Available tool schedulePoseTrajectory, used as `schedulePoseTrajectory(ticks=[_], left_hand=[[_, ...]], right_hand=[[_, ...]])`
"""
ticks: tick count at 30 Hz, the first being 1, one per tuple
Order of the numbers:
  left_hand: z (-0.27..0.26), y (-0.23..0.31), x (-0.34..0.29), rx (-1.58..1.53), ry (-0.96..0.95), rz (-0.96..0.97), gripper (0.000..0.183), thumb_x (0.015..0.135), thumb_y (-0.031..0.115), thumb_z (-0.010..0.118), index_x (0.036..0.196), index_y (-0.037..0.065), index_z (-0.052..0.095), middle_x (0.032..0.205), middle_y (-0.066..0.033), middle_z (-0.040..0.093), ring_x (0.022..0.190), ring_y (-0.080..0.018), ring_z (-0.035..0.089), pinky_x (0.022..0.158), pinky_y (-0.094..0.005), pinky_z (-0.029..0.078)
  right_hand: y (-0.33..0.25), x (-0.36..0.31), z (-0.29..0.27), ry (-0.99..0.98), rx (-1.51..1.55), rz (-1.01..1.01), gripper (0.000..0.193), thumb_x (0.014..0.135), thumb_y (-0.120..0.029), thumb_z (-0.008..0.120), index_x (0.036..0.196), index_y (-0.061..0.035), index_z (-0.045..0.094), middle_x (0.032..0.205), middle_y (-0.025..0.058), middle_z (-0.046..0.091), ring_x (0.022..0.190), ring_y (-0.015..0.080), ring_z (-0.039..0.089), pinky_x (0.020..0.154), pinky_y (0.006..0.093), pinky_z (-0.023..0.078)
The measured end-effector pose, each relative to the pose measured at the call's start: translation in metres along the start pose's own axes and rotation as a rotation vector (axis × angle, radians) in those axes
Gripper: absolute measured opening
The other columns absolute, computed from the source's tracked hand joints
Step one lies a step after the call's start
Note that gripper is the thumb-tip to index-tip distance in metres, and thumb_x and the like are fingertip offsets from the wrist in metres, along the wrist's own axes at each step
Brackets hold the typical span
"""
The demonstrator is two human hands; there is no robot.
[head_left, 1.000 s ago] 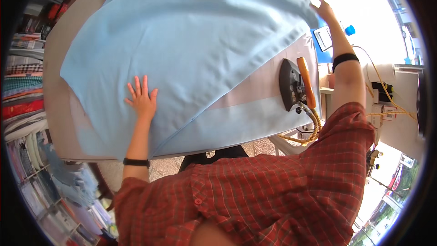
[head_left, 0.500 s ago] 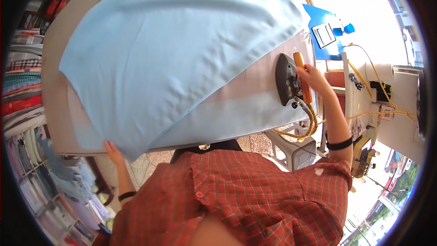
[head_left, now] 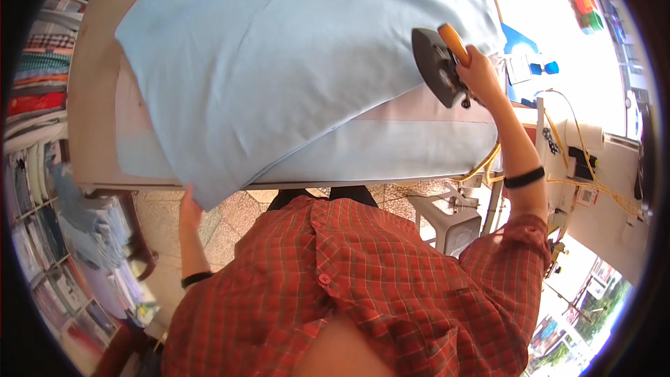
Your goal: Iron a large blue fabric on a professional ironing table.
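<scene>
A large light blue cloth (head_left: 279,49) is spread over the ironing table, its near corner hanging past the front edge. My left hand (head_left: 190,208) is closed on that corner, at the lower left. With its orange handle wrapped in my right hand (head_left: 481,75), a dark iron (head_left: 434,66) is at the cloth's right part. Its pointed plate is tilted, and I cannot tell whether it touches the cloth. Below the slanting edge of the cloth shows a strip of pinkish and light blue table cover (head_left: 377,143).
Shelves of folded fabrics (head_left: 38,101) line the left. Yellow hoses and cords (head_left: 492,160) hang at the right of the ironing table (head_left: 94,119). A grey plastic stool (head_left: 450,220) stands under its front edge. Beyond the iron is a blue sheet (head_left: 520,38).
My right hand has lifted the iron from the bare table cover and moved it up onto or over the cloth. The left hand still has the corner. The view has shifted a little.
</scene>
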State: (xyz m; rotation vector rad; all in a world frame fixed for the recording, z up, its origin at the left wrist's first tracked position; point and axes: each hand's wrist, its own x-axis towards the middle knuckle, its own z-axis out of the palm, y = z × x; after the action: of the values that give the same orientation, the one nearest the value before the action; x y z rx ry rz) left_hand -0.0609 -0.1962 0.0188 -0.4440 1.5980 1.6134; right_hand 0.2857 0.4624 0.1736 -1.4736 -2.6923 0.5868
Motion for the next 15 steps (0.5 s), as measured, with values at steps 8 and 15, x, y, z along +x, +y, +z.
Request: schedulePoseTrajectory(ticks=[8, 15], left_hand=[[-0.038, -0.024, 0.014, 0.273, 0.118, 0.284, 0.035, 0.092, 0.02, 0.061, 0.118, -0.003, 0.057, 0.106, -0.007, 0.065, 0.092, -0.0135, 0.06, 0.083, -0.0282, 0.048], [-0.042, -0.042, 0.027, 0.086, 0.203, 0.316, 0.026, 0.092, 0.021, 0.063, 0.099, -0.004, 0.064, 0.087, -0.0024, 0.064, 0.076, -0.0081, 0.055, 0.069, -0.0234, 0.045]], right_hand=[[-0.078, 0.024, 0.067, -0.342, -0.211, -0.273, 0.027, 0.075, -0.015, 0.057, 0.101, -0.0076, 0.06, 0.09, 0.0189, 0.065, 0.088, 0.0374, 0.061, 0.077, 0.0456, 0.048], [-0.182, -0.05, 0.114, -0.527, -0.306, -0.552, 0.023, 0.074, -0.016, 0.06, 0.097, -0.0128, 0.058, 0.077, 0.0153, 0.064, 0.078, 0.0371, 0.062, 0.068, 0.0475, 0.049]])
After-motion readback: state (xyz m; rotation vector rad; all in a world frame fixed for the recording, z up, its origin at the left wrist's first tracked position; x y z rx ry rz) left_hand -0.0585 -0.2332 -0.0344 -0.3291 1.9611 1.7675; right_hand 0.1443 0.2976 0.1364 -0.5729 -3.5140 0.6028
